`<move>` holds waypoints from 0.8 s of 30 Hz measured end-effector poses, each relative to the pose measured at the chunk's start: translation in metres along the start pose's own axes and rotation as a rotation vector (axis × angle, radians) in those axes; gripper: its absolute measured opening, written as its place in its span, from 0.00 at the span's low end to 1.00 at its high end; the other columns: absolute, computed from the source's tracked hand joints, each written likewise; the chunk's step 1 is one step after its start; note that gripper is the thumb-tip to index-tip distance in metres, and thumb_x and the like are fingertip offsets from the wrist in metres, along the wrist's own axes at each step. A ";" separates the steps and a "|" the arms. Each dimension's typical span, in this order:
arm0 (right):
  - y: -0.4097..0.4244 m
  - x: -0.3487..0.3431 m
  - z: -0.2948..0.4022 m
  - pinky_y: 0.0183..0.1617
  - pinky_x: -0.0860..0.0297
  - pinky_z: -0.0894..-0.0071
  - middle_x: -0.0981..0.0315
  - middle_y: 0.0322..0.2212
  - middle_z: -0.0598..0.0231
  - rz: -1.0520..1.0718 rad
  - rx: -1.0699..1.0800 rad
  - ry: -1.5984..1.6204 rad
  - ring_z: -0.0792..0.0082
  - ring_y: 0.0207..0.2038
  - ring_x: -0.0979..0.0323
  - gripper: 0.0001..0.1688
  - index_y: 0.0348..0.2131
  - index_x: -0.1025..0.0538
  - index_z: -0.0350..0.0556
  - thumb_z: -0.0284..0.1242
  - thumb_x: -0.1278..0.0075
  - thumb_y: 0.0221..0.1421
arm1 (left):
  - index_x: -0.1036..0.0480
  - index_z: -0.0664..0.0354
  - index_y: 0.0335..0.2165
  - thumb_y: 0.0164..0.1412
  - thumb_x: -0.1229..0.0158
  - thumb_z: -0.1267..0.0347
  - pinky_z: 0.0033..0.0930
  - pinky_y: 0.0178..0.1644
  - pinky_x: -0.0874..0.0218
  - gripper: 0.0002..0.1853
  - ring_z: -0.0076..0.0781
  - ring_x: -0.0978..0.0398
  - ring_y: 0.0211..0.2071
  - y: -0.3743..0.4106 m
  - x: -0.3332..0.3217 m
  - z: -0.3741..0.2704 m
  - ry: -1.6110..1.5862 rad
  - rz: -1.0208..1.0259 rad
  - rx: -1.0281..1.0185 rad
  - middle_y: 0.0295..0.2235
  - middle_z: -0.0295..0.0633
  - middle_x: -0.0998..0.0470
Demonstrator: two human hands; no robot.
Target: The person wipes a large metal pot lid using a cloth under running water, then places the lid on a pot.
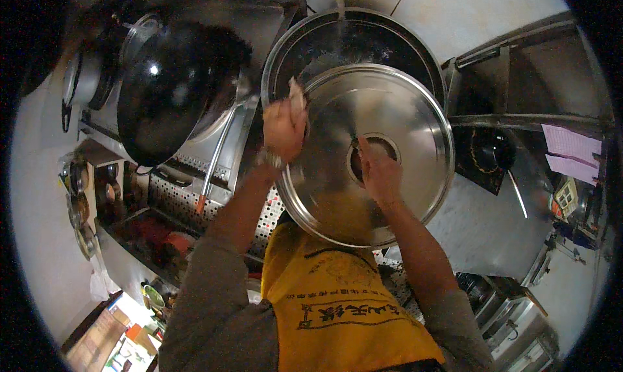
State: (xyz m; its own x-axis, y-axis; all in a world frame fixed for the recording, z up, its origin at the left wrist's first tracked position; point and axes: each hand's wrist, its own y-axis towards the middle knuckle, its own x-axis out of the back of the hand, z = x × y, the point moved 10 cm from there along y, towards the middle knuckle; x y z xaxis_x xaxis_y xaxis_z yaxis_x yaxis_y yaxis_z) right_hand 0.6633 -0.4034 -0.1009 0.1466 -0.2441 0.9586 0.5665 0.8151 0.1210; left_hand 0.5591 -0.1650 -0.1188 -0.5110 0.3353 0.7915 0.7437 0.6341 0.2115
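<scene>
A large round stainless-steel lid (331, 196) is tilted in front of me, partly overlapping a big round metal pot (428, 55) with a dark interior. My right hand (382, 175) grips the handle at the lid's centre; the handle itself is mostly hidden. Near the lid's left edge, my left hand (284, 128) is closed on a pale cloth or similar soft thing (296, 97), beside the pot's rim. Blur hides whether the left fingers touch the lid. I wear a yellow apron (336, 313) that bears writing.
A black wok (158, 89) stands at the left, close to a long-handled metal utensil (216, 158) lying over a perforated metal surface. Another black wok (486, 150) is at the right, under a metal frame. Pink papers (572, 145) hang at the far right. Stacked bowls (78, 201) line the left wall.
</scene>
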 end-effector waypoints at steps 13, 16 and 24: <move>0.010 0.011 -0.025 0.38 0.26 0.52 0.18 0.38 0.50 -0.314 -0.384 0.197 0.46 0.33 0.20 0.24 0.60 0.26 0.58 0.37 0.49 0.67 | 0.39 0.68 0.63 0.64 0.43 0.61 0.60 0.68 0.46 0.34 0.65 0.38 0.64 -0.069 -0.005 -0.037 -0.049 -0.072 -0.193 0.64 0.57 0.36; 0.007 0.009 -0.028 0.39 0.26 0.54 0.18 0.37 0.51 -0.244 -0.371 0.198 0.47 0.34 0.20 0.24 0.60 0.26 0.50 0.34 0.51 0.67 | 0.37 0.66 0.62 0.63 0.43 0.58 0.58 0.69 0.47 0.35 0.60 0.39 0.65 0.014 -0.038 -0.031 0.073 0.041 -0.305 0.65 0.54 0.36; -0.006 0.023 -0.041 0.39 0.25 0.50 0.19 0.36 0.50 -0.152 -0.186 0.079 0.46 0.35 0.21 0.25 0.58 0.24 0.58 0.29 0.48 0.61 | 0.35 0.63 0.60 0.61 0.43 0.61 0.52 0.64 0.41 0.31 0.53 0.37 0.64 -0.046 -0.043 -0.078 0.148 0.114 -0.324 0.64 0.51 0.34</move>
State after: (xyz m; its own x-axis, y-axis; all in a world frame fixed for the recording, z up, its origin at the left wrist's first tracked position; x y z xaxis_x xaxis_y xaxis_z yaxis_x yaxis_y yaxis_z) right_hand 0.6967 -0.4353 -0.0897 0.1070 -0.4028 0.9090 0.7252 0.6571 0.2058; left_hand 0.5804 -0.2633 -0.1179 -0.3664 0.2718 0.8898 0.9023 0.3372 0.2686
